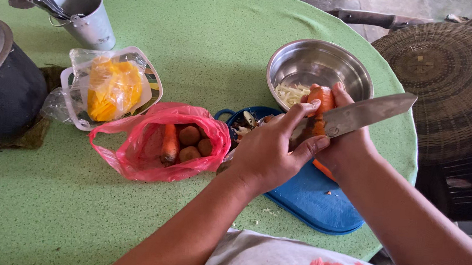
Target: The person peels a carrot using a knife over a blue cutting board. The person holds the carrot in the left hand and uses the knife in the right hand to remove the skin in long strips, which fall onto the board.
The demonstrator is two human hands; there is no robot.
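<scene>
Green speckled table [208,52], round, outdoors. Left hand [271,149] closed around knife [361,114]; blade runs left-right, tip pointing right. Right hand [342,141] wraps carrot [321,100], held upright, just behind blade, above blue cutting board [314,203]. Steel bowl [320,66] just far of hands. Counted: one knife, one held carrot; pink bag [159,149] holds one more carrot plus three brown roundish items.

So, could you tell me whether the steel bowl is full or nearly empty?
Nearly empty: the steel bowl holds only a small heap of pale shreds at its near edge.
</scene>
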